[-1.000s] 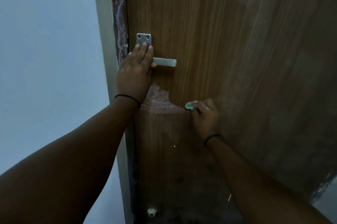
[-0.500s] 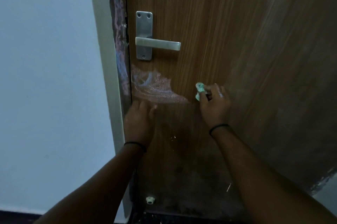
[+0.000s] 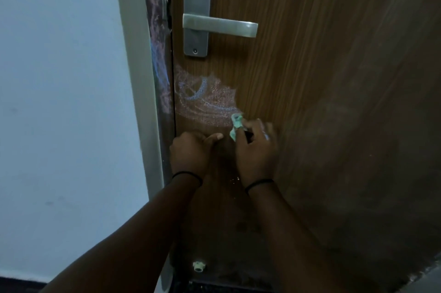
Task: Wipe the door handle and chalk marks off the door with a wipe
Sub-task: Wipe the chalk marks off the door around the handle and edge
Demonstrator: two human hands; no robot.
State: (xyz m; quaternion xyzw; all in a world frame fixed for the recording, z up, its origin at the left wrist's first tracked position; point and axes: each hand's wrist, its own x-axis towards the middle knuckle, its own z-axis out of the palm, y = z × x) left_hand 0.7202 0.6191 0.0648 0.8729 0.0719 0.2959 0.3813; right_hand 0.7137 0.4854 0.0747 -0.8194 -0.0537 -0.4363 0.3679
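Observation:
A brown wooden door (image 3: 322,77) carries a silver lever handle (image 3: 219,25) on a metal plate. Below the handle is a patch of pink and blue chalk marks (image 3: 202,99); more chalk runs down the dark door frame edge (image 3: 160,65). My right hand (image 3: 256,147) presses a small crumpled green wipe (image 3: 236,125) against the door at the lower right edge of the chalk patch. My left hand (image 3: 193,151) rests against the door just below the chalk, fingers curled, thumb pointing toward the wipe, holding nothing.
A pale wall (image 3: 59,101) and light door frame (image 3: 136,101) lie to the left. A small white door stopper (image 3: 199,266) sits low near the floor. The door's right side looks smeared and dull.
My left hand has left the handle and dropped to below the chalk patch, curling its fingers. My right hand with the wipe has stayed at the patch's lower right edge. The view has shifted downward.

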